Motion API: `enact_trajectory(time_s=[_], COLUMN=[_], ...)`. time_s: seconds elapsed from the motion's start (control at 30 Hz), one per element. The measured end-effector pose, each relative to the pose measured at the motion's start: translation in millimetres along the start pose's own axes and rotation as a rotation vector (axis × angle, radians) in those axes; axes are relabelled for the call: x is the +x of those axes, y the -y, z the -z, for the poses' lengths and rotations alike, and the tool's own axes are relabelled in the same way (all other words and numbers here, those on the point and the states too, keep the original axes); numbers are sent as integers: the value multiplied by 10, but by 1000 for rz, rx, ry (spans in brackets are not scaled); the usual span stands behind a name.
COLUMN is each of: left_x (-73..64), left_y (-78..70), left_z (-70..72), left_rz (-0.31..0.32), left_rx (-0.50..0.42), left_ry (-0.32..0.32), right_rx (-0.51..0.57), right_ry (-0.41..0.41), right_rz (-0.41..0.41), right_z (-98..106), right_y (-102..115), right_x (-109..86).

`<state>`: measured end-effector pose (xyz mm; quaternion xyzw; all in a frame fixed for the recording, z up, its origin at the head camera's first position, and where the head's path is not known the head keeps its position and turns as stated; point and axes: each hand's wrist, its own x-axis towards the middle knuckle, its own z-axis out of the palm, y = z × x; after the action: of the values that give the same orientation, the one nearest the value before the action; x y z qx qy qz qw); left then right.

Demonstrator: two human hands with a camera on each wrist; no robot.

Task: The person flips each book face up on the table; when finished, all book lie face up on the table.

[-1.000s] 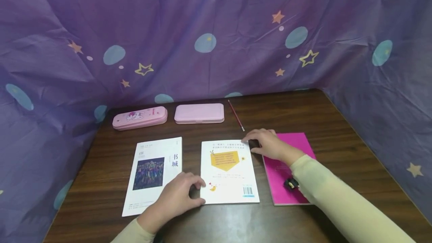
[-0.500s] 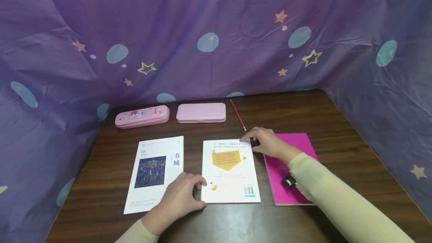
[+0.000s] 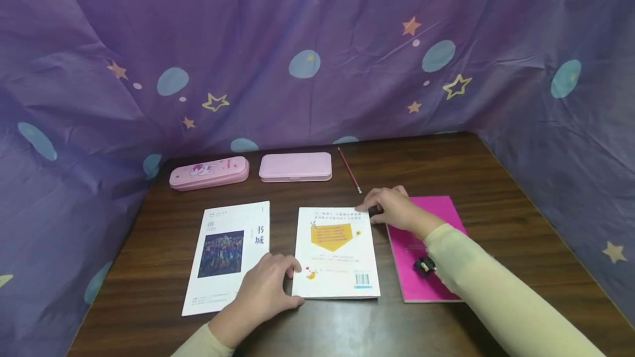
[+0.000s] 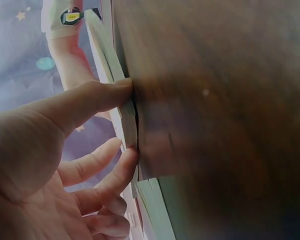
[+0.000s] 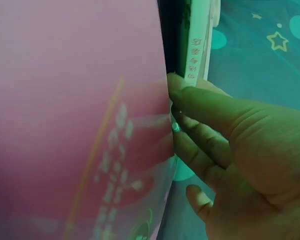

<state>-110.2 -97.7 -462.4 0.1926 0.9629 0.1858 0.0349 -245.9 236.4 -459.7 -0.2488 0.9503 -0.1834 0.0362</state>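
In the head view a white book (image 3: 335, 269) with a yellow printed shape and a barcode lies flat at the middle of the table. My left hand (image 3: 265, 285) holds its near left corner, the thumb at the near edge and a finger at the left edge. The left wrist view shows the thumb and fingertips of that hand (image 4: 45, 145) against the page edges. At the far right corner my right hand (image 3: 397, 211) grips the book between thumb and fingers. In the right wrist view, the right hand's (image 5: 250, 145) thumb meets the book's spine (image 5: 194, 57).
A white magazine (image 3: 223, 252) lies left of the book, partly behind my left hand. To the right is a magenta book (image 3: 412, 247), partly under my right forearm. Two pink pencil cases (image 3: 210, 174) and a red pencil (image 3: 349, 171) lie toward the back, before a purple curtain (image 3: 297, 26).
The near end of the white book has shifted slightly left, turning the book a little clockwise. Both hands stay at the same corners. The other things keep their places.
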Motion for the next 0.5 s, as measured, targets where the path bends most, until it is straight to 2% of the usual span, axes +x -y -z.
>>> enact_trajectory(time_s=[0.23,0.5], left_x=[9,-60], left_y=[-13,-1], left_z=[-19,28], left_rz=[7,-33], left_rx=[39,89], left_ry=[-17,-131], right_rx=[90,145], right_ry=[-1,-1], right_rz=[10,12], right_z=[55,99], right_y=[-38,-58], right_x=[-26,-63])
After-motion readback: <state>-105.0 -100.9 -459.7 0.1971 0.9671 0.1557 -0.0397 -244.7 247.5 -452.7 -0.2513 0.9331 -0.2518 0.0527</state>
